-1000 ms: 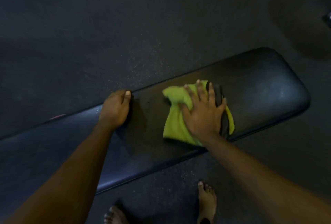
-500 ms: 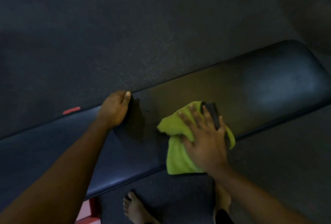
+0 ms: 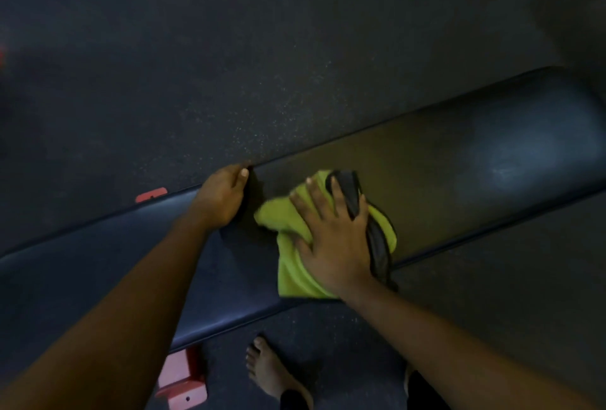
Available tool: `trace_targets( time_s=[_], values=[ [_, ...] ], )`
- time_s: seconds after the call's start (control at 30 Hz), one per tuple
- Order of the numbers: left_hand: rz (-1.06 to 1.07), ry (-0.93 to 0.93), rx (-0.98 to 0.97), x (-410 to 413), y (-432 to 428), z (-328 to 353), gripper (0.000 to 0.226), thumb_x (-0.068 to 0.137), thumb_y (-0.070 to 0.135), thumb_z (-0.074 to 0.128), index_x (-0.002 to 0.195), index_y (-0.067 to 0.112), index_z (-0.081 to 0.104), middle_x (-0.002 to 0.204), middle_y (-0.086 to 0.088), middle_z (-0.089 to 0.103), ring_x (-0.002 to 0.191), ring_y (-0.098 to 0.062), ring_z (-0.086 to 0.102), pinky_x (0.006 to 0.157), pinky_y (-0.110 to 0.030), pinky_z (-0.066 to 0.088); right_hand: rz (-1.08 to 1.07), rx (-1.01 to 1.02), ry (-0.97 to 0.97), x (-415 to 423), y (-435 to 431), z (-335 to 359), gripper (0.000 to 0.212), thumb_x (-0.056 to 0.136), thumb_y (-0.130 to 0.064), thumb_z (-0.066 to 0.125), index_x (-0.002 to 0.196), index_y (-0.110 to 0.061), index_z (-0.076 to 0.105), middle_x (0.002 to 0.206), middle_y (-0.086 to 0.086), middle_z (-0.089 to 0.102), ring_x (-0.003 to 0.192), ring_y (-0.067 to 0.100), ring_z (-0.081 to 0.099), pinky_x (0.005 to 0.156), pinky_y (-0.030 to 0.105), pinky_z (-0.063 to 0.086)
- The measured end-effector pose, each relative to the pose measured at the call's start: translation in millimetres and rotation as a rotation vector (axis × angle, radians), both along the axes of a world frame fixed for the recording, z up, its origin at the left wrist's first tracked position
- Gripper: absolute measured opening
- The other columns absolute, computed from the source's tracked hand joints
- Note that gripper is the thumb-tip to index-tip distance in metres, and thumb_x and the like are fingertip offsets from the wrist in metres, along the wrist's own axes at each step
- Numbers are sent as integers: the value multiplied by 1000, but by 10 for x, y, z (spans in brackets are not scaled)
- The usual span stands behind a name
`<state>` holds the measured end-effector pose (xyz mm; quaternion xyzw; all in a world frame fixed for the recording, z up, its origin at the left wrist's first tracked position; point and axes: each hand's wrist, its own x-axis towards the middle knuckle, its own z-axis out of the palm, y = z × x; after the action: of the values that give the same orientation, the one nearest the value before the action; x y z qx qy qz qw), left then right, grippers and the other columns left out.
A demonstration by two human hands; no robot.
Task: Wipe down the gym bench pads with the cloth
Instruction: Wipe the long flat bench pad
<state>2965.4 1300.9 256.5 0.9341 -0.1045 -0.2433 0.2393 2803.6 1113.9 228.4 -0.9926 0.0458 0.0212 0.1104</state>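
Note:
A long dark padded gym bench pad [image 3: 459,160] runs diagonally from lower left to upper right. A yellow-green cloth [image 3: 295,272] with a dark strip along its right edge lies on the pad's middle, near the front edge. My right hand [image 3: 334,239] presses flat on the cloth with fingers spread. My left hand [image 3: 223,196] grips the pad's far edge just left of the cloth, fingers curled over the rim.
Dark speckled rubber floor [image 3: 229,65] surrounds the bench. A red metal bench foot [image 3: 180,380] shows below the pad at lower left, and a small red part [image 3: 151,195] behind the far edge. A bare foot [image 3: 272,373] stands close to the bench's front.
My right hand has slid the cloth leftward and toward the pad's front edge, then slightly back up. My left hand has kept its grip on the far edge. The view shifted right along the bench.

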Motion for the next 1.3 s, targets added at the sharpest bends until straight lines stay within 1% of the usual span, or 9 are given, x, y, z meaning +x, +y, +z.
trace_targets(
  time_s=[0.13, 0.37, 0.6, 0.73, 0.87, 1.0, 1.1, 1.2, 1.3],
  values=[
    [1, -17, 9, -88, 15, -21, 45, 107, 34, 31, 147, 18, 44, 146, -11, 49, 135, -28, 43, 116, -44, 30, -78, -39, 48, -320, -473, -7, 67, 91, -65, 41, 155, -49, 27, 169, -10, 21, 154, 28, 20, 114, 68, 21],
    [1, -95, 95, -57, 387, -69, 44, 107, 35, 30, 137, 12, 52, 135, -15, 57, 126, -30, 49, 116, -44, 25, -483, 32, 98, 939, -341, 60, 64, 94, -63, 35, 155, -43, 34, 169, -4, 20, 156, 34, 9, 112, 76, 12],
    [34, -147, 126, -81, 942, -64, 41, 107, 32, 31, 127, 9, 59, 123, -20, 61, 114, -35, 54, 107, -45, 33, 4, 12, 18, 228, 804, 49, 66, 94, -63, 41, 156, -41, 33, 168, -3, 23, 155, 34, 15, 112, 73, 15],
    [33, -127, 123, -136, 1088, -29, 45, 106, 37, 30, 135, 12, 53, 130, -16, 59, 121, -32, 51, 113, -53, 31, 78, -30, 45, -454, 625, -17, 70, 90, -64, 46, 155, -47, 29, 169, -9, 19, 155, 29, 21, 112, 68, 20],
    [1, -161, 106, -150, 1178, -79, 46, 106, 38, 28, 137, 14, 52, 133, -13, 58, 126, -28, 49, 120, -47, 18, -177, -39, 91, -39, 298, -2, 65, 90, -62, 39, 153, -46, 35, 168, -8, 25, 153, 29, 22, 112, 69, 21],
    [55, -158, 151, -80, 1436, -112, 45, 106, 39, 26, 125, 14, 57, 123, -13, 61, 119, -29, 52, 118, -49, 23, -456, 29, 74, 885, 549, 65, 63, 93, -62, 36, 154, -43, 36, 169, -6, 22, 155, 33, 12, 112, 75, 14],
    [72, -147, 203, -50, 1737, -114, 46, 106, 41, 23, 121, 13, 58, 121, -14, 62, 116, -33, 54, 117, -53, 23, -248, -28, 98, 972, 1201, 73, 65, 93, -61, 33, 156, -43, 31, 170, -5, 19, 156, 34, 8, 112, 76, 12],
    [51, -137, 230, -46, 1915, -109, 46, 106, 40, 22, 118, 14, 58, 122, -15, 61, 118, -35, 53, 117, -54, 20, 45, -39, 45, 347, 1740, 41, 65, 95, -63, 35, 156, -41, 32, 169, -5, 22, 155, 33, 14, 111, 74, 14],
    [47, -107, 188, -68, 1940, -110, 49, 106, 42, 21, 122, 14, 58, 126, -15, 60, 122, -33, 51, 118, -51, 15, 132, -25, 55, -257, 1662, -2, 66, 93, -64, 40, 155, -45, 30, 169, -10, 19, 156, 29, 16, 112, 72, 18]
  ],
)
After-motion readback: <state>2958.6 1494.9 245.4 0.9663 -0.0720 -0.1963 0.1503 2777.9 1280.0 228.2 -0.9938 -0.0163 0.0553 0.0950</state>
